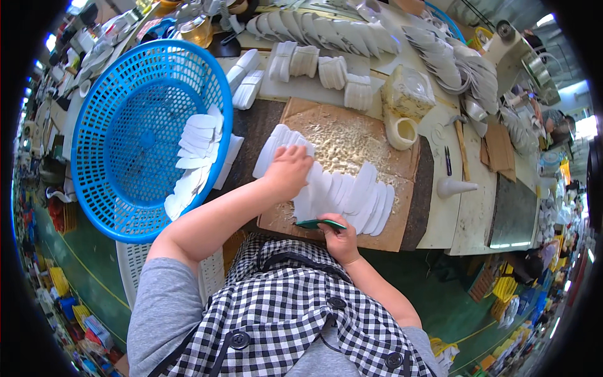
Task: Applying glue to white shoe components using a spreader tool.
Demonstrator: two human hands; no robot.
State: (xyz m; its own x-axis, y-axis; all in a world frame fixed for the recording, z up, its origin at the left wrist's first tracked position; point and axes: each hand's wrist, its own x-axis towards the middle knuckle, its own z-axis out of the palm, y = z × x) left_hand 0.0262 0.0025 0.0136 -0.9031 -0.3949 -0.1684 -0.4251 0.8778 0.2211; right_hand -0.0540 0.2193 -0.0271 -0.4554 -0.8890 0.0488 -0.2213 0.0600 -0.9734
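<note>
Your hands work a fanned row of white insole pieces on the glue-stained board.

Your left hand [287, 171] lies flat, fingers spread, pressing the white insole pieces [352, 195] at the middle of the glue-stained board [342, 135]. Your right hand [339, 235] is closed around a green-handled brush [317, 224] at the board's near edge. A blue basket [125, 94] holding more pieces sits left of the board.

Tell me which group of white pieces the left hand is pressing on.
The left hand presses the fanned row of white pieces on the brown board, not those in the blue basket.
</note>
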